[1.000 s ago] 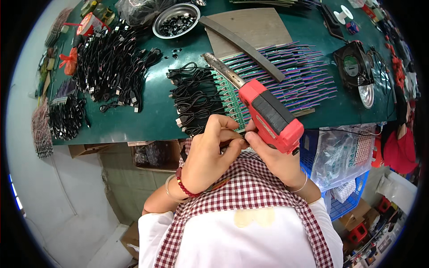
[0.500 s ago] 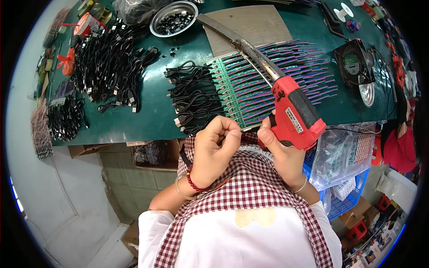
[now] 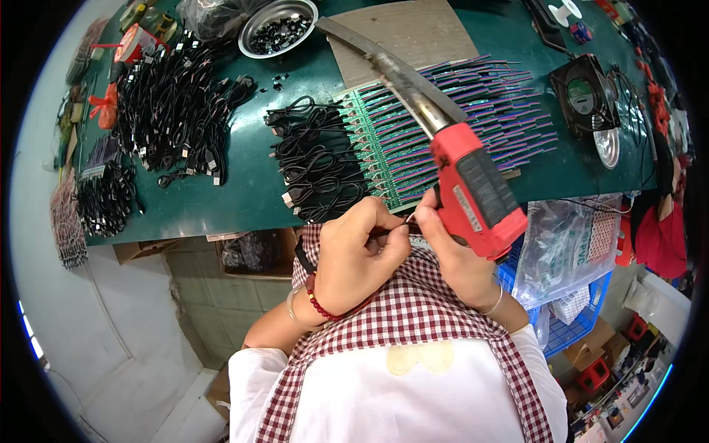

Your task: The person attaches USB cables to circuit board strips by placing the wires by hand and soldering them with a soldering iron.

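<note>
My right hand [image 3: 467,269] is curled around the handle of a red-and-black gun-shaped tool [image 3: 480,193]. The tool's long metal barrel slants up and left over the table, beside a flat metal strip. My right thumb and forefinger also pinch close to a thin pale strand [image 3: 410,218]. My left hand [image 3: 360,255] is closed just left of it, thumb against curled fingers, at the strand's other end; what lies inside those fingers is hidden. Beyond both hands is a row of green circuit boards [image 3: 362,140], with striped wires [image 3: 450,111] to the right and bundled black cables [image 3: 314,162] to the left.
Left on the green table [image 3: 244,188] lies a big heap of black cables [image 3: 177,111]. A metal bowl of small black parts [image 3: 278,29] stands at the back near a brown board [image 3: 402,33]. A fan [image 3: 583,100] is at right, above a blue basket [image 3: 572,336].
The tool has shifted slightly left and down with my right hand. My left hand has moved right, and the two hands' fingertips are now close together with the strand between them.
</note>
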### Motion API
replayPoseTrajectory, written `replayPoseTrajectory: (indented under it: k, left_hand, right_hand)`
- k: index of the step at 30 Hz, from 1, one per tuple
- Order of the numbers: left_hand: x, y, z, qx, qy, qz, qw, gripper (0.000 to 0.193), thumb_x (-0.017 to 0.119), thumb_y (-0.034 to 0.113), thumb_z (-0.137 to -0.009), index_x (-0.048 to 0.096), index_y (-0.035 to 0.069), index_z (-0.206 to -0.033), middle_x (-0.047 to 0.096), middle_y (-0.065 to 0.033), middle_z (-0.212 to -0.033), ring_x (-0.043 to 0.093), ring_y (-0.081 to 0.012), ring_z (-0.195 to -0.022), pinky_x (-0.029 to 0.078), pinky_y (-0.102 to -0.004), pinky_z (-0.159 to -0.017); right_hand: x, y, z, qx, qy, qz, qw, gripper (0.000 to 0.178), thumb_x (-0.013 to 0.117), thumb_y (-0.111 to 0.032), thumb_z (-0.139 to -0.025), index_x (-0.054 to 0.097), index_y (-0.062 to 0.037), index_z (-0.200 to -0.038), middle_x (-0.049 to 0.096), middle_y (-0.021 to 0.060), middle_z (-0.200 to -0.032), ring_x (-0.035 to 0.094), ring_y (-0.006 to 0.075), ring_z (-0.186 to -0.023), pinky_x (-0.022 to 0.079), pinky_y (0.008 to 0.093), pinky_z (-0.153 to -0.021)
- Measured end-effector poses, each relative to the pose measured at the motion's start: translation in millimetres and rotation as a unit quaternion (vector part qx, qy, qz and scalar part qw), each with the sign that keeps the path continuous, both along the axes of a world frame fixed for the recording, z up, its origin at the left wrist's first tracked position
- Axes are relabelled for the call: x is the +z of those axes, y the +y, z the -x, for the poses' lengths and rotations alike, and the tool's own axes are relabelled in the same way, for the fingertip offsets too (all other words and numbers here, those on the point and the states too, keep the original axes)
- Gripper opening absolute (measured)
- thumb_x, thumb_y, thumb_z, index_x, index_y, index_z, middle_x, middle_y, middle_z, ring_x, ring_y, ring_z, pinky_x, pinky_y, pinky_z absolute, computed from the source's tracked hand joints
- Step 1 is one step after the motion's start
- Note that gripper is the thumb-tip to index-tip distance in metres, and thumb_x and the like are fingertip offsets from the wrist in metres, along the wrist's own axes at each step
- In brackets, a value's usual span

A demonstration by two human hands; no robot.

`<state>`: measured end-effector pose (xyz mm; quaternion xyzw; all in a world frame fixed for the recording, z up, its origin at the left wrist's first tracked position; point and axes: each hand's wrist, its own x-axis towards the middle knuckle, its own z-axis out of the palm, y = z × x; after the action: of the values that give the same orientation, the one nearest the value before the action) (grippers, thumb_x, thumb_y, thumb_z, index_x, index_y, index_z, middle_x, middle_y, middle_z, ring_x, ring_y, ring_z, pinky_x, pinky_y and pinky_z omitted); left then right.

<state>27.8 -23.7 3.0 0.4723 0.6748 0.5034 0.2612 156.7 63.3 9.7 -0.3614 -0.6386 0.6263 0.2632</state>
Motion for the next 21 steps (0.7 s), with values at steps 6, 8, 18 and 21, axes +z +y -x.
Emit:
replayPoseTrajectory:
  k: [6,8,18,21]
  left_hand:
    - [2,-3,3,-0.004,-0.291,0.091,0.952,0.01,0.058,-0.004,-0.084,0.049,0.001,-0.084,0.051,0.0002,-0.08,0.046,-0.0034,-0.069,0.039,-0.0183,-0.062]
    - [-2,-2,1,0.0,-0.297,0.071,0.952,0.009,0.059,-0.002,-0.083,0.051,0.0,-0.082,0.055,-0.0007,-0.076,0.05,-0.0029,-0.067,0.041,-0.0185,-0.059]
    - [-1,-3,8,-0.046,-0.395,0.097,0.912,0.006,0.058,0.001,-0.086,0.052,-0.002,-0.085,0.059,-0.0027,-0.081,0.054,-0.0042,-0.074,0.047,-0.02,-0.066]
    - [0,-4,7,-0.045,-0.411,0.101,0.905,0.007,0.058,0.002,-0.086,0.053,-0.002,-0.086,0.06,-0.0028,-0.082,0.053,-0.0036,-0.073,0.046,-0.0198,-0.065]
  right_hand:
    - [0,6,-5,0.007,0.052,0.081,0.995,0.015,0.059,-0.005,-0.09,0.057,-0.001,-0.104,0.058,0.0018,-0.092,0.054,0.0073,-0.082,0.046,0.023,-0.072]
    - [2,3,-2,0.028,0.058,0.127,0.99,0.016,0.06,-0.004,-0.089,0.057,-0.0011,-0.104,0.059,0.0027,-0.093,0.055,0.0078,-0.084,0.047,0.0239,-0.074]
    - [-13,3,-10,0.044,0.026,0.027,0.998,0.035,0.069,0.003,-0.077,0.052,-0.0002,-0.108,0.062,0.0075,-0.092,0.063,0.0142,-0.082,0.05,0.0266,-0.073]
    - [-17,4,-12,0.049,0.018,-0.029,0.998,0.039,0.068,0.003,-0.078,0.049,0.0011,-0.111,0.063,0.0076,-0.09,0.065,0.0151,-0.078,0.051,0.0275,-0.071]
